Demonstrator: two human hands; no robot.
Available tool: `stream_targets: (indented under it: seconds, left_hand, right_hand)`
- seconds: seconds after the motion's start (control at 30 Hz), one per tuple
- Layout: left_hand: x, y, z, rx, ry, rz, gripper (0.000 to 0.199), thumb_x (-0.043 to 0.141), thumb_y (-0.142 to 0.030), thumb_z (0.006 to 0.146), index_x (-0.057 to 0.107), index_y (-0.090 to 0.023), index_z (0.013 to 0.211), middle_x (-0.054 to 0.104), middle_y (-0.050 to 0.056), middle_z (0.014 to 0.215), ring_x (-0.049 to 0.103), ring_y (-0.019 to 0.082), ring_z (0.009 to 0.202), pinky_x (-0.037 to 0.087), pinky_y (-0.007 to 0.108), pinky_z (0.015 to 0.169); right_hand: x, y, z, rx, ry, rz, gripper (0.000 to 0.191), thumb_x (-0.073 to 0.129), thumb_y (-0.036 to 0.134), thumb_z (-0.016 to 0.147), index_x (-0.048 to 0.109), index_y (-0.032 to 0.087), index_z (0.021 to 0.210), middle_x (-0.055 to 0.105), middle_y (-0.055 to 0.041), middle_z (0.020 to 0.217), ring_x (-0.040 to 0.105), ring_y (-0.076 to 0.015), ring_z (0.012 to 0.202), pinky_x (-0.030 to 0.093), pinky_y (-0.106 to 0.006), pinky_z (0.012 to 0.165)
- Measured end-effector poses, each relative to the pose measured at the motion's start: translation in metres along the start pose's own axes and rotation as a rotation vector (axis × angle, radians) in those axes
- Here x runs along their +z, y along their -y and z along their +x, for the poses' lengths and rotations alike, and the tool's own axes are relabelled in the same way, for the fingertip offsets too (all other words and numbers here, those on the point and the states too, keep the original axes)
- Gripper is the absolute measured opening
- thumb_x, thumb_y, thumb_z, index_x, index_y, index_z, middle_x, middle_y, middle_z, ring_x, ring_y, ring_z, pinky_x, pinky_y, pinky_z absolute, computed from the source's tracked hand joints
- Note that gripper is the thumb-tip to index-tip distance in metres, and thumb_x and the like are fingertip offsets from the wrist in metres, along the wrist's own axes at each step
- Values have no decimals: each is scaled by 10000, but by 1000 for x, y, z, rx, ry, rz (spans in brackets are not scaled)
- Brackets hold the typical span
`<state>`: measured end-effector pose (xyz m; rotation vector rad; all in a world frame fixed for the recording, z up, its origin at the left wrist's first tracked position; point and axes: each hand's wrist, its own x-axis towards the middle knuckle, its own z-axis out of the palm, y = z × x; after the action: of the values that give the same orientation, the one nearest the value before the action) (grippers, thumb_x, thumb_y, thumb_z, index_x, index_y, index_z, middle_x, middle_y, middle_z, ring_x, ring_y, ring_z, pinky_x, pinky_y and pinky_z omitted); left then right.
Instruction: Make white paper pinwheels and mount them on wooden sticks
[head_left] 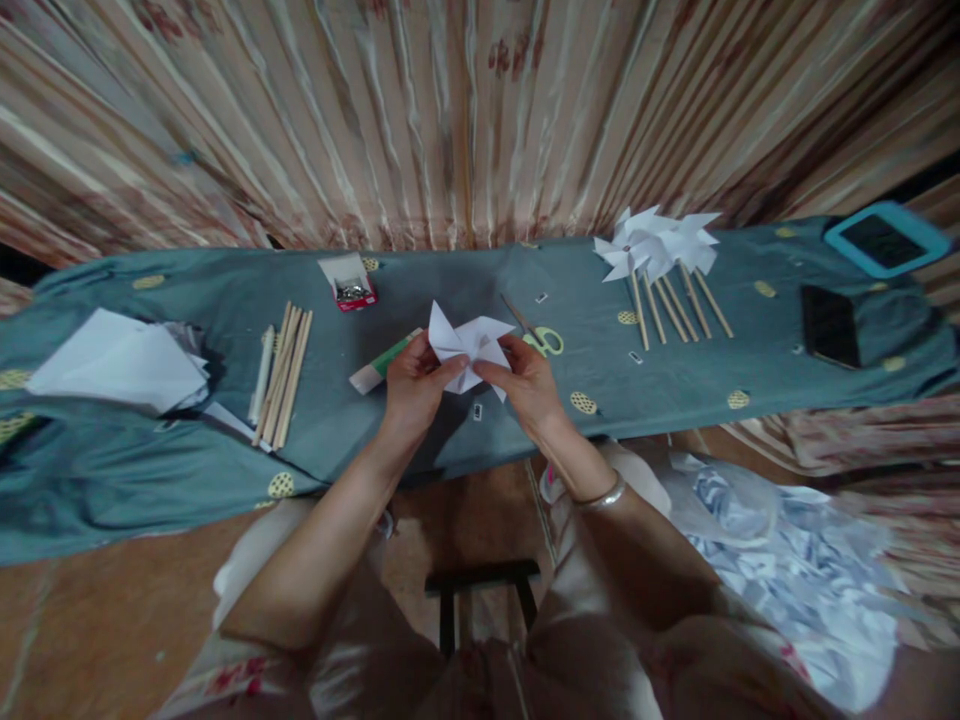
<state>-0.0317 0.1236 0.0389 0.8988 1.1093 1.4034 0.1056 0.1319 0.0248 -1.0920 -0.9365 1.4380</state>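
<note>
A white paper pinwheel [480,338] is held above the table between my two hands, its blades folded in toward the middle. My left hand [416,382] grips its left side, with the thumb pressed near the centre. From the right, my right hand [529,382] pinches it, thumb also by the centre. Partly behind my left hand lies a green and white box [382,362]. Scissors with yellow-green handles [546,340] rest just beyond my right hand. Whether a pin sits in the pinwheel's centre cannot be made out.
On the cloth-covered table [450,450] are a stack of white paper [120,362], wooden sticks [286,375], a small red box of metal pins [354,290], several pinwheels on sticks [660,245], a dark phone [830,325] and a blue-framed device [886,240]. A bag of paper scraps [795,580] stands at right.
</note>
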Motion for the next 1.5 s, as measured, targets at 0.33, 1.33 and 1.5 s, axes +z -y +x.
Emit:
stream_targets:
  seconds: [0.33, 1.33, 1.5]
  left_hand:
    - [-3, -3, 8, -22, 49, 117, 482, 856, -258, 578, 709, -165, 1027, 732, -6, 801, 664, 158, 693, 540, 290, 683]
    - [1, -7, 6, -91, 36, -51, 330, 855, -240, 599, 771, -211, 917, 758, -4, 836, 650, 131, 690, 516, 245, 660]
    - [0, -6, 7, -72, 11, -28, 352, 857, -230, 575, 750, -196, 909, 745, -10, 800, 652, 137, 673, 520, 253, 642]
  right_hand:
    - [-8, 3, 3, -7, 54, -63, 391, 823, 309, 607, 647, 236, 948, 745, 13, 820, 698, -193, 768, 576, -346, 745]
    - [-9, 7, 0, 46, 112, 60, 393, 884, 326, 613, 673, 251, 936, 766, 28, 925, 719, -178, 853, 590, -350, 853]
    - [-10, 3, -1, -42, 141, -37, 448, 855, 402, 677, 635, 258, 1040, 764, -2, 967, 729, -204, 908, 599, -374, 872]
